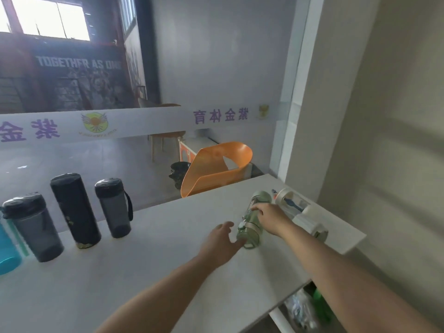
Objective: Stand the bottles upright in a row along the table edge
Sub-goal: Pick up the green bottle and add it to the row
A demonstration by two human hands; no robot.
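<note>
A green bottle [252, 221] lies on its side on the white table [149, 265], right of centre. My right hand [271, 216] rests on its middle, fingers curled over it. My left hand [222, 239] is open beside the bottle's lid end, fingertips touching or nearly touching it. Right of it a clear bottle with a white lid [292, 203] and a white bottle [312, 227] also lie on their sides. Along the far edge at the left stand a teal bottle [6, 251], a smoky grey bottle [32, 227], a tall black bottle [74, 210] and a grey bottle with a strap [114, 207].
An orange chair back [216, 167] rises behind the table's far edge. A glass partition with purple lettering runs behind the table. A wall closes in at the right. Below the table's right corner lie clear and green items [310, 308].
</note>
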